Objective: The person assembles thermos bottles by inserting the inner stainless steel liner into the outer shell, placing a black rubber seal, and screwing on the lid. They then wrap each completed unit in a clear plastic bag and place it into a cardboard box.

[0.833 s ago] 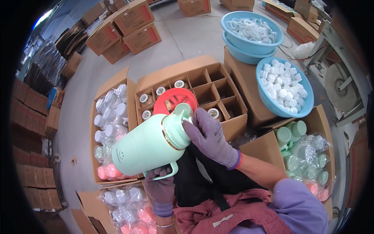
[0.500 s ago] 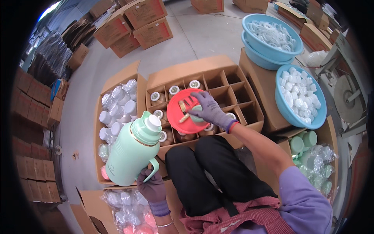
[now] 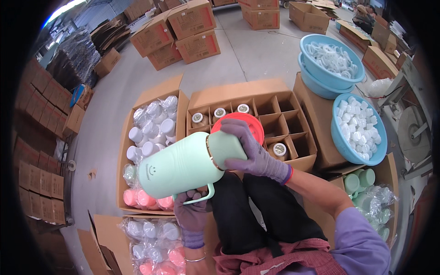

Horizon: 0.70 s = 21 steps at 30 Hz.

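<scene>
A mint green thermos flask (image 3: 176, 165) with a smiley mark lies tilted above my lap, its top toward the right. My left hand (image 3: 191, 213), in a grey-purple glove, is closed on its side handle from below. A mint green cup lid (image 3: 228, 149) covers the flask's top, and my gloved right hand (image 3: 261, 153) is wrapped round it. Behind that hand, a round red dish (image 3: 253, 126) rests on the divided carton (image 3: 238, 88). Flasks with white-ringed tops (image 3: 219, 113) stand in some compartments. The hand and flask hide part of the dish.
Left is a carton with bagged white and pink lids (image 3: 149, 149); another bagged lot (image 3: 153, 240) sits nearer. At right are a blue basin of white caps (image 3: 357, 128), a basin of clear rings (image 3: 332, 59) and a carton of green lids (image 3: 366, 181). Stacked cartons (image 3: 192, 20) stand behind.
My right hand has lifted the green cup lid off the red dish and brought it onto the flask's top. The flask has tipped further over toward the right.
</scene>
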Available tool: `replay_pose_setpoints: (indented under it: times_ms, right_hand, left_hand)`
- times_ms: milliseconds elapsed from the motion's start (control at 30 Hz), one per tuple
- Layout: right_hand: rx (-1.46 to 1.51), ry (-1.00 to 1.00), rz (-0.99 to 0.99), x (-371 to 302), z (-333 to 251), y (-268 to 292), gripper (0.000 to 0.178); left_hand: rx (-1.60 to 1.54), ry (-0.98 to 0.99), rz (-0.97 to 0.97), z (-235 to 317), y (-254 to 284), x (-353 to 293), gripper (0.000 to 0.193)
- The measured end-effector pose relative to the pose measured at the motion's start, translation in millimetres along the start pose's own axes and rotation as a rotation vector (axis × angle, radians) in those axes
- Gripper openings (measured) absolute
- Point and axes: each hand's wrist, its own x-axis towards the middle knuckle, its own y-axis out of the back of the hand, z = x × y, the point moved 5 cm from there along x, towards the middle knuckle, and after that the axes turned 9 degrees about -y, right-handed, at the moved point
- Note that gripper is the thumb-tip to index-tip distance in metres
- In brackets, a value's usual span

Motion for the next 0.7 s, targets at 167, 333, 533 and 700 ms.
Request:
replay_pose_setpoints:
  times_ms: [167,333,533,700]
  right_hand:
    - [0.831,-0.791,-0.188,5,-1,9,0.061]
    - [0.697,-0.576,-0.150,-5,-29,30,0.061]
    - [0.051,0.117,0.113,-18,-90,57,0.075]
    - [-0.430,0.858,-0.163,-28,-161,56,0.068]
  left_hand:
    - [1.298,-0.525,-0.119,12,17,-27,0.024]
    - [0.641,-0.177,-0.050,3,13,-56,0.034]
    - [-0.091,0.104,-0.201,-16,-73,-54,0.038]
    - [-0.019,0.194,0.026,-2,-55,-72,0.011]
